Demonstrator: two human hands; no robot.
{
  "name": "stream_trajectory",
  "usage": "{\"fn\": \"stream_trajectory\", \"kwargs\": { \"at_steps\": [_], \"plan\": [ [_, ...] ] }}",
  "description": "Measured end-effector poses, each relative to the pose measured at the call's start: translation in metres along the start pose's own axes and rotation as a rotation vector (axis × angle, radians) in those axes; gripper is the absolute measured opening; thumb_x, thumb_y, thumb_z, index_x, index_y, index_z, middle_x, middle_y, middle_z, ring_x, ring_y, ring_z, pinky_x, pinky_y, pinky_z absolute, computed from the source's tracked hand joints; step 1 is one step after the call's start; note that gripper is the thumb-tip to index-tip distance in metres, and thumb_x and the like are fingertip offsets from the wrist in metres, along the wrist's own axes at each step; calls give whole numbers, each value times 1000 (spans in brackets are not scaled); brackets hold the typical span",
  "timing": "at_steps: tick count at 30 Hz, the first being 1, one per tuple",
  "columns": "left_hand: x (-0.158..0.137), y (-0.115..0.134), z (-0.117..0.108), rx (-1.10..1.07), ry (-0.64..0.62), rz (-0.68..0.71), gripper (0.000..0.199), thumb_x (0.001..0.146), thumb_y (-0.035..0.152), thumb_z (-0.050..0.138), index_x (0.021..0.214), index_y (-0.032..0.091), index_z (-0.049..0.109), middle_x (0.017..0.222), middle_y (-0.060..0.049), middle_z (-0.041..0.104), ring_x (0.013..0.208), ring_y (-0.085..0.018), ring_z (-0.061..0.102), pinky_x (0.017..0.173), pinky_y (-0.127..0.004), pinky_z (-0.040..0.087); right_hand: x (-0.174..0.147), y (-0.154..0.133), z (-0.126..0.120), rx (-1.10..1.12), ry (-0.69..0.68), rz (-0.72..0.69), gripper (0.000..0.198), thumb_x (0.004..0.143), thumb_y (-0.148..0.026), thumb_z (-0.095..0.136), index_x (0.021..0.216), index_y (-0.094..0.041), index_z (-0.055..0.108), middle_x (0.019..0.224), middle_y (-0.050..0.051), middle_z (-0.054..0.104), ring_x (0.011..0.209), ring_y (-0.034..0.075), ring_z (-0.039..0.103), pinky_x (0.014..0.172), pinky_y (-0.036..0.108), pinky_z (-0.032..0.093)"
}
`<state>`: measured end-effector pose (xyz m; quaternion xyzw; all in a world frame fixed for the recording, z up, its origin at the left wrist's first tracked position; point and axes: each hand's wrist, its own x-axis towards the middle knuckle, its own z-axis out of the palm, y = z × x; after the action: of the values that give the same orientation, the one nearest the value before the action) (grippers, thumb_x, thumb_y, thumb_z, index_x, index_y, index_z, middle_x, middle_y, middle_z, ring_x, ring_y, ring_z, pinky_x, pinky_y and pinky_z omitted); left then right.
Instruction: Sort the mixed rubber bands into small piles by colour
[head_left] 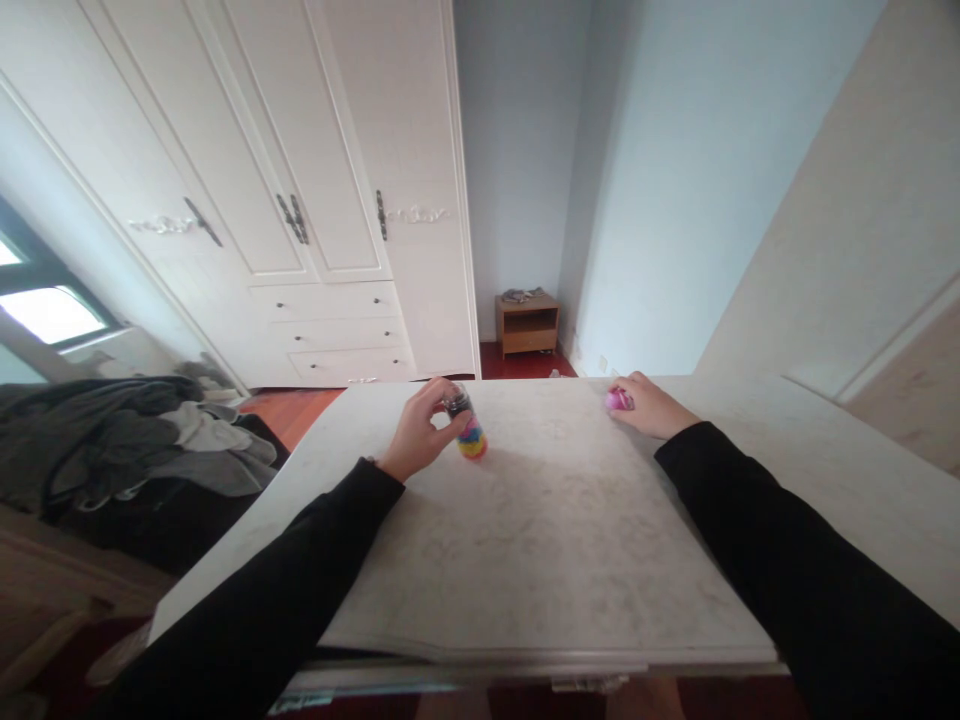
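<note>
My left hand (425, 428) is wrapped round the upper part of a small clear jar (472, 440) with colourful layers inside: red-orange at the bottom, then yellow, blue and some pink, with a dark layer above. The jar tilts slightly on the white table. Over to the right, my right hand (651, 405) closes on a small pink and purple object (619, 399), rounded and shiny, near the far edge of the tabletop. Its exact kind is too small and partly covered to make out. A wide gap of table lies between the two hands.
The pale marbled table (540, 560) spreads beneath both arms. To the left lies a heap of dark clothes (142, 440). Beyond the table stand a white wardrobe (337, 200) and a small wooden nightstand (527, 325) with cloth on top. A blue wall rises at the right.
</note>
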<state>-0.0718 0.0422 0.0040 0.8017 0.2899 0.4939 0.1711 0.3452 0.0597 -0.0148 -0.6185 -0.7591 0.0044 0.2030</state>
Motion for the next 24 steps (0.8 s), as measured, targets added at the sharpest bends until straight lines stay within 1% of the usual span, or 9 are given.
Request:
{"fn": "stream_trajectory", "kwargs": {
  "at_steps": [4, 6, 7, 9, 13, 16, 19, 21, 24],
  "plan": [
    [-3, 1, 9, 51, 40, 29, 14, 86, 20, 71, 88, 19, 57, 92, -3, 62, 84, -15, 61, 74, -28, 56, 3, -3, 8, 21, 42, 1, 25, 79, -19, 64, 104, -13, 68, 102, 12, 61, 86, 23, 63, 82, 36, 52],
    [-5, 0, 16, 74, 63, 46, 19, 84, 21, 74, 96, 20, 59, 97, -4, 66, 89, -16, 65, 79, -30, 58, 4, -8, 11, 77, 87, 1, 25, 78, -15, 62, 102, -14, 67, 99, 10, 61, 80, 21, 62, 78, 35, 52],
    [-6, -1, 21, 68, 95, 49, 25, 84, 22, 75, 103, 21, 60, 101, -4, 68, 90, -16, 66, 81, -30, 59, 5, -13, 12, 122, 120, 0, 24, 77, -14, 62, 101, -15, 66, 97, 9, 61, 78, 20, 61, 77, 35, 52],
    [-6, -3, 33, 34, 148, 43, 40, 82, 23, 77, 117, 22, 58, 111, -6, 69, 95, -16, 70, 82, -31, 61, 5, -26, 11, 257, 197, -6, 24, 76, -16, 65, 100, -17, 65, 95, 7, 61, 77, 19, 61, 78, 35, 53],
    [5, -6, 70, -75, 204, 35, 52, 83, 25, 77, 127, 23, 50, 112, -6, 71, 94, -16, 73, 79, -28, 61, -2, -65, 4, 665, 310, -52, 33, 79, -34, 74, 107, -22, 62, 103, 6, 66, 87, 20, 66, 78, 35, 57],
    [18, 1, 101, -142, 145, 42, 55, 83, 30, 78, 130, 23, 49, 114, -8, 72, 96, -17, 73, 80, -29, 61, -11, -94, 0, 833, 388, -112, 34, 80, -41, 78, 104, -23, 62, 102, 5, 69, 91, 20, 68, 83, 36, 57],
    [27, 13, 124, -136, 52, 22, 59, 83, 31, 78, 133, 22, 48, 120, -10, 71, 99, -19, 72, 87, -33, 59, -18, -109, 0, 897, 465, -164, 32, 84, -43, 78, 105, -24, 63, 105, 6, 70, 95, 22, 68, 87, 38, 57],
    [29, 19, 132, -93, -34, -10, 57, 84, 30, 77, 133, 22, 49, 119, -9, 71, 99, -20, 71, 90, -35, 57, -20, -111, 0, 951, 481, -176, 31, 85, -42, 78, 107, -24, 64, 106, 6, 71, 98, 22, 69, 89, 39, 57],
    [27, 22, 133, -87, -143, -90, 40, 87, 30, 73, 121, 21, 55, 105, -6, 74, 91, -20, 70, 87, -35, 55, -20, -110, 1, 1006, 455, -172, 30, 85, -41, 81, 106, -25, 67, 108, 7, 73, 99, 22, 70, 90, 39, 57]
  ]
}}
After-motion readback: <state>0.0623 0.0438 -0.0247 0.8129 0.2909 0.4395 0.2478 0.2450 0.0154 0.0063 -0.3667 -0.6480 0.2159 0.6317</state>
